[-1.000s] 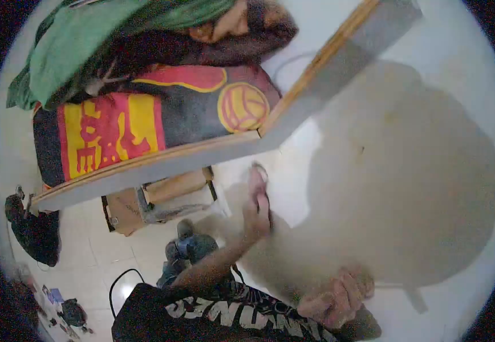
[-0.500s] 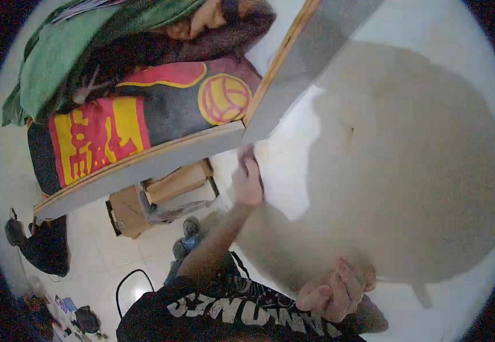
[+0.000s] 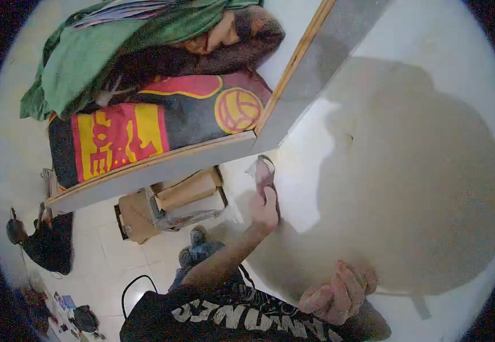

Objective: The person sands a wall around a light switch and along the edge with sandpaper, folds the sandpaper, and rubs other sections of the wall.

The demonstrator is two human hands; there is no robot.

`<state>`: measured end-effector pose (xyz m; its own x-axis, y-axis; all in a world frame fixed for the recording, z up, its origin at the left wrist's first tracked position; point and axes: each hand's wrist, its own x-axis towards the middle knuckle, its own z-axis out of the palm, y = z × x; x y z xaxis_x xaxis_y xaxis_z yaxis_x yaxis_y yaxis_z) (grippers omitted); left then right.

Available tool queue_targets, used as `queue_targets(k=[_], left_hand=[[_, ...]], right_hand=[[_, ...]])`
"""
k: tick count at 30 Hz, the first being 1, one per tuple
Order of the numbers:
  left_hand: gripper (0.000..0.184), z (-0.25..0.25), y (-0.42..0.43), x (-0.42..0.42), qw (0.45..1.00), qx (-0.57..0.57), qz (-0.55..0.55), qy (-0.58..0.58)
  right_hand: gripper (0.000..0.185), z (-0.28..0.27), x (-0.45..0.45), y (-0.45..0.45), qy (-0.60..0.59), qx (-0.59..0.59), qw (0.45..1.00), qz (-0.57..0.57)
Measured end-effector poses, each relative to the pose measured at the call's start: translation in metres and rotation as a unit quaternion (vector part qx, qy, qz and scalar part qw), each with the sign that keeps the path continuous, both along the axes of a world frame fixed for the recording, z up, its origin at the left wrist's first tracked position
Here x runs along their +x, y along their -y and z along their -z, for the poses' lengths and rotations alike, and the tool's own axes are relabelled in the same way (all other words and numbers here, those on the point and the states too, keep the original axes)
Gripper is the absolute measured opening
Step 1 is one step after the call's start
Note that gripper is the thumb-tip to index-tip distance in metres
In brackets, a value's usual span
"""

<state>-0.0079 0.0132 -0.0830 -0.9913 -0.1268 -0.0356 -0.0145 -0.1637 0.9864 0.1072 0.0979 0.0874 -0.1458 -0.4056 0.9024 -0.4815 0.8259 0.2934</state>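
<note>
My left hand (image 3: 264, 210) is closed around a thin, floppy-looking item (image 3: 263, 171), pale with a dark edge, which sticks up beyond the fingers. It is just below the corner of the grey shelf (image 3: 156, 162), beside the white wall (image 3: 301, 171). Close to the front of my black printed shirt (image 3: 230, 316), my right hand (image 3: 339, 293) is held with its fingers curled. Whatever it may hold is hidden.
A black, red and yellow cloth (image 3: 190, 117), a green cloth (image 3: 82, 77) and a dark brown bundle (image 3: 259, 37) lie on the shelf. Cardboard boxes (image 3: 139, 216) stand on the tiled floor below. A black bag-like item (image 3: 51, 245) is at the left. A large shadow falls across the wall.
The view has shifted slightly. My left hand rose toward the shelf corner, then came back down with the item, which now shows more clearly. My right hand stays near the shirt.
</note>
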Motion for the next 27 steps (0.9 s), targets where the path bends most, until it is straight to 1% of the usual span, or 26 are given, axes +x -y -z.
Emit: queue_targets(k=[1,3,5,7,9,10,11,12,13,14,15,16,19,20,21,22,24,25,27], left_hand=[[0.04,-0.002,-0.004,0.007,1.0,-0.007,-0.011,-0.012],[0.035,0.006,-0.013,0.028,0.992,-0.094,-0.059,-0.053],[0.03,0.06,-0.028,0.065,0.971,-0.191,-0.029,-0.137],[0.028,0.079,-0.023,0.059,0.959,-0.21,0.008,-0.188],[0.027,0.089,-0.021,0.054,0.965,-0.154,0.043,-0.205],[0.026,0.077,-0.016,0.051,0.965,-0.17,0.06,-0.193],[0.026,0.053,-0.012,0.05,0.963,-0.189,0.073,-0.181],[0.026,0.037,-0.011,0.06,0.967,-0.185,0.063,-0.162],[0.026,0.02,-0.01,0.07,0.971,-0.182,0.053,-0.144],[0.027,0.003,-0.018,0.082,0.98,-0.158,0.021,-0.118],[0.028,-0.005,-0.031,0.088,0.986,-0.136,-0.014,-0.093],[0.031,0.065,-0.065,0.096,0.988,-0.078,0.063,-0.116],[0.037,0.062,-0.068,0.099,0.981,-0.101,0.1,-0.131],[0.042,0.015,-0.057,0.09,0.987,-0.023,0.028,-0.154],[0.044,-0.01,-0.046,0.068,0.997,-0.017,-0.007,-0.08],[0.045,-0.035,-0.036,0.046,0.999,-0.005,-0.042,-0.005],[0.046,-0.036,-0.034,0.035,0.994,-0.056,-0.005,0.097],[0.049,-0.041,-0.03,0.042,0.998,-0.045,0.031,0.026],[0.052,-0.031,-0.038,0.061,0.991,-0.056,0.041,-0.116]], right_hand=[[0.026,0.0,-0.001,-0.003,0.001,0.005,1.0,-0.003],[0.027,0.002,-0.004,-0.004,0.011,0.014,1.0,-0.005],[0.027,-0.002,0.0,-0.004,0.041,0.011,0.999,-0.004],[0.027,-0.006,0.003,0.002,0.072,0.008,0.997,0.006],[0.026,-0.008,0.021,-0.008,0.105,0.005,0.994,0.014],[0.026,-0.006,0.023,-0.012,0.102,0.016,0.995,0.015],[0.026,-0.004,0.022,-0.024,0.098,0.026,0.995,0.011],[0.027,-0.003,0.023,-0.029,0.094,0.036,0.995,0.009],[0.027,-0.007,0.029,-0.033,0.127,0.063,0.989,0.032],[0.028,-0.016,0.039,-0.034,0.16,0.091,0.981,0.056],[0.028,-0.019,0.043,-0.035,0.18,0.106,0.976,0.059],[0.029,-0.023,0.046,-0.036,0.2,0.12,0.971,0.061],[0.031,-0.032,0.049,-0.041,0.214,0.142,0.965,0.042],[0.032,-0.036,0.053,-0.043,0.222,0.16,0.961,0.052],[0.033,-0.044,0.054,-0.039,0.229,0.178,0.955,0.063],[0.033,-0.046,0.057,-0.038,0.237,0.169,0.954,0.076],[0.034,-0.052,0.055,-0.033,0.252,0.152,0.95,0.104],[0.034,-0.055,0.055,-0.031,0.247,0.152,0.952,0.093],[0.034,-0.058,0.053,-0.03,0.23,0.148,0.959,0.076]])
